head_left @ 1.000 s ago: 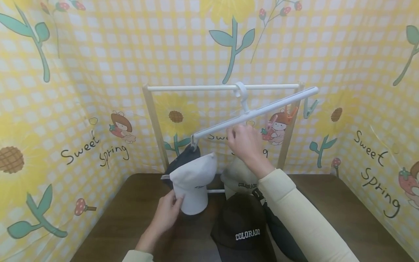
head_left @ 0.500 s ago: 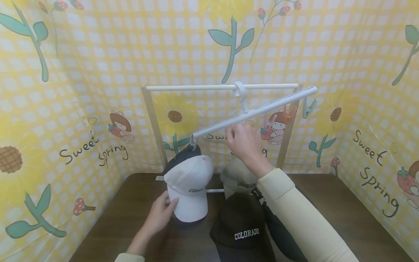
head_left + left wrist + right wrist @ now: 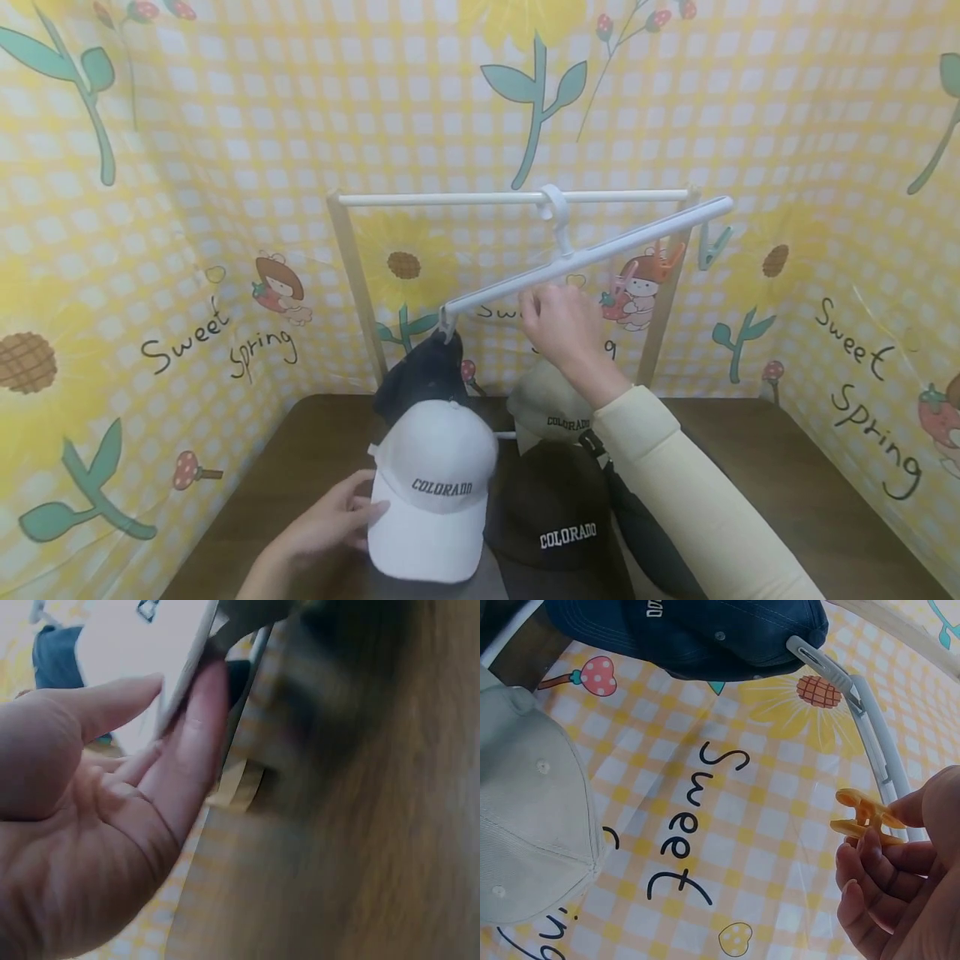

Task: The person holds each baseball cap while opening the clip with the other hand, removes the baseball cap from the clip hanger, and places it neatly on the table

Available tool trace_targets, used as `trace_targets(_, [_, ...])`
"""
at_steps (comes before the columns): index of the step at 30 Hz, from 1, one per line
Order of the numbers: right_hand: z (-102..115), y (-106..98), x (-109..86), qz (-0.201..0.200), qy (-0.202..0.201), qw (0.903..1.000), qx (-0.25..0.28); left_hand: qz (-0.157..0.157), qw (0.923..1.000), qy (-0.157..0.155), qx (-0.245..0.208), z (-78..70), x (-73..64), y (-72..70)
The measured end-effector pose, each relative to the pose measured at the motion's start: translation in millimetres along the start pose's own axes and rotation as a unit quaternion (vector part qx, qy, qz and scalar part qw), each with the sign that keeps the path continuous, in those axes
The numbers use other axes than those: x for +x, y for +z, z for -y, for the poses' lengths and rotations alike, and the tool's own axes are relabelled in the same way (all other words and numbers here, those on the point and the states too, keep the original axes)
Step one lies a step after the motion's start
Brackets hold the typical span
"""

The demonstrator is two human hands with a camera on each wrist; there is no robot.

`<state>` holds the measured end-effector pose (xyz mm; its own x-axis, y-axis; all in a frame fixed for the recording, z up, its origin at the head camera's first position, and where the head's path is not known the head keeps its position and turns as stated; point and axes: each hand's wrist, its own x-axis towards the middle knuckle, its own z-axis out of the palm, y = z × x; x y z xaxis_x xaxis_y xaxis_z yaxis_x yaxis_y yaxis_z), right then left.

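A white cap [image 3: 431,454] lettered COLORADO faces forward, held at its brim by my left hand [image 3: 330,517]. In the left wrist view, the thumb lies on one side of the brim [image 3: 180,667] and fingers on the other. My right hand [image 3: 562,329] is raised just below the white hanger [image 3: 637,233]. It pinches a yellow clip [image 3: 866,816] at the hanger bar, seen in the right wrist view; the head view hides that clip behind the hand. A navy cap [image 3: 420,375] hangs from a grey clip [image 3: 447,321] at the hanger's lower left end.
The hanger hooks tilted over a rack's white rail [image 3: 435,199]. Orange [image 3: 666,260], pink [image 3: 624,275] and green [image 3: 714,247] clips hang on its right half. A black cap [image 3: 558,508], a beige cap [image 3: 543,404] and a dark cap [image 3: 652,533] lie on the brown table [image 3: 262,475].
The white cap has come down and nearer with my left hand, turning its lettering to the front. More of the navy cap shows behind it. My right hand has stayed in place.
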<state>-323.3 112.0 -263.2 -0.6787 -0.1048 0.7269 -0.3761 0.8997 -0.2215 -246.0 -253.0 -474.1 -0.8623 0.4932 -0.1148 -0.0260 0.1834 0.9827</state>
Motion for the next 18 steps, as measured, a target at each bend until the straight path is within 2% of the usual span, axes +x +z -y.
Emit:
trace_targets(5, [-1,-1,-0.7,0.002,0.003,1.0000,0.000,0.015,0.9969,-0.064,0.044,5.5,-11.2,-2.3])
trace_targets(7, [-2,0,-0.9,0.001,0.005,1.0000,0.000,0.013,0.9943,-0.075,0.075,4.7,-12.9,-3.5])
trace_targets(9, [-2,-1,-1.6,0.002,0.005,1.0000,0.002,-0.004,0.9915,-0.076,0.105,1.6,-13.2,-5.3])
trace_targets(11, [-2,-1,-1.6,0.002,0.004,1.0000,0.005,-0.048,0.9868,-0.063,0.141,-3.4,-11.2,-7.2])
trace_targets(13, [-2,0,-1.7,0.002,0.004,1.0000,0.006,-0.121,0.9761,-0.045,0.175,-11.4,-6.4,-7.4])
trace_targets(16, [-2,1,-1.8,-0.001,0.007,1.0000,0.003,-0.222,0.9477,-0.007,0.229,-28.0,4.4,-4.6])
trace_targets(18, [-3,1,-2.2,-0.002,0.011,0.9999,-0.001,-0.262,0.9317,0.019,0.251,-39.9,13.2,-1.0])
